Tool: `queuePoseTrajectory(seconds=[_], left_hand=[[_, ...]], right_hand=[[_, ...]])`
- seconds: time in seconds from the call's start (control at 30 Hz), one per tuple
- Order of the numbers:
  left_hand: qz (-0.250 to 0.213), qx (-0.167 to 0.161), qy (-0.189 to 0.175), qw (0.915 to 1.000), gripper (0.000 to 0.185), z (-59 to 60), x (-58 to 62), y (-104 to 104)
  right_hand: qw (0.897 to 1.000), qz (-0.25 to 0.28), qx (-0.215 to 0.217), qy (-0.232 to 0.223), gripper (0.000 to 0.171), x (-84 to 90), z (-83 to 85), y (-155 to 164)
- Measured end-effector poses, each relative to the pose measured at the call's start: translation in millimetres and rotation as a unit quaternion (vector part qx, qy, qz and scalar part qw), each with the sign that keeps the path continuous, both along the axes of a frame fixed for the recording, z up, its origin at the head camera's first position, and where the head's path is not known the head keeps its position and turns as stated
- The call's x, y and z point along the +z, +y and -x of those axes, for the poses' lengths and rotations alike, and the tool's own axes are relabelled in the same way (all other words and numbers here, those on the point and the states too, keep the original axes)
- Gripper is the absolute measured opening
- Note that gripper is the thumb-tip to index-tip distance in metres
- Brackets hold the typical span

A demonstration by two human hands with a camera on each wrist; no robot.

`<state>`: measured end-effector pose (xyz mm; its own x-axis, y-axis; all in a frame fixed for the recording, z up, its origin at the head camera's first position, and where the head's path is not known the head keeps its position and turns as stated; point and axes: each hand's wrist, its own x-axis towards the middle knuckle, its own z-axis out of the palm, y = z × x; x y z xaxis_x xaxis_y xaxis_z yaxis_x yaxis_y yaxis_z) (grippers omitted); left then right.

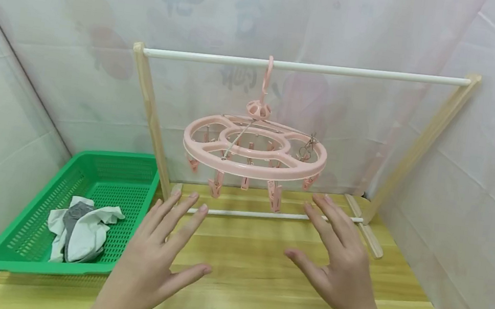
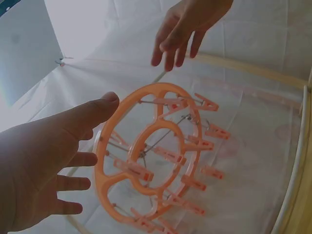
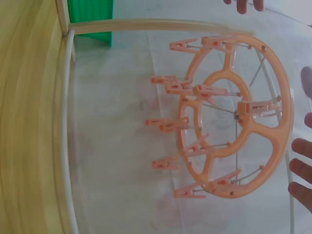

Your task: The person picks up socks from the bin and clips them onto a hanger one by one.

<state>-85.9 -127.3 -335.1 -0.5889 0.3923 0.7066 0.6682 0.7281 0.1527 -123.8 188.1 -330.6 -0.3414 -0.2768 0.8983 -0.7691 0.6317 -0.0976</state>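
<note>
While both hands were raised above the wooden counter (image 1: 258,290), neither of them held anything. The left hand (image 1: 156,251) had its fingers straight and spread, with the palm turned forward, and the right hand (image 1: 336,263) was open in the same way, its fingers reaching up and away from the person.

The pink clip hanger (image 1: 255,147) hung by its hook from the white top rail (image 1: 304,67) of a wooden drying rack (image 1: 150,111), so it was in the air, above and beyond the fingertips. Its oval ring lay nearly flat, and its long axis ran left to right, parallel to the rail. The pegs (image 1: 274,196) hung down from the ring toward the hands.

The hanger lay between the two hands, a little nearer to the right one as I judge it: the right fingertips were just under the right end of the ring, while the left fingertips were lower and to the left of it. In the left wrist view the thumb seemed close to the ring's edge, but I could not tell if it touched.

A green basket (image 1: 30,262) stood on the left, well apart from the hanger, with some white and grey cloth (image 1: 80,229) in it.
</note>
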Motion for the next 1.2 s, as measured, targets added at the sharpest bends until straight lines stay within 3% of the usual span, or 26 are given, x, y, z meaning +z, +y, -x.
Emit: queuePoseTrajectory(seconds=[0.2, 0.37, 0.57, 0.7, 0.8, 0.97, 1.2], left_hand=[[-0.039, -0.042, 0.070, 0.9959, 0.069, 12.5, 9.2, 20], [-0.077, -0.067, 0.118, 0.9877, 0.062, 21.2, 15.3, 34], [-0.068, -0.060, 0.106, 0.9902, 0.061, 23.0, 15.7, 35], [-0.063, -0.059, 0.099, 0.9913, 0.060, 25.4, 13.5, 34], [-0.067, -0.063, 0.111, 0.9896, 0.058, 27.9, 15.1, 35], [-0.085, -0.078, 0.156, 0.9810, 0.050, 35.4, 18.6, 38], [-0.090, -0.080, 0.169, 0.9783, 0.044, 48.9, 17.6, 43]], right_hand=[[0.999, 0.039, 0.014, 0.027, 0.064, 8.9, 17.8, -18], [0.997, 0.053, 0.020, 0.050, 0.056, 4.6, 35.8, -30], [0.995, 0.073, 0.004, 0.068, 0.045, -1.7, 56.6, -36], [0.993, 0.100, -0.017, 0.054, 0.048, -3.6, 64.1, -37], [0.991, 0.123, -0.023, 0.052, 0.045, -1.4, 68.5, -37], [0.988, 0.135, -0.021, 0.066, 0.018, -5.7, 70.0, -38], [0.993, 0.099, -0.017, 0.066, 0.023, -11.0, 65.7, -44]])
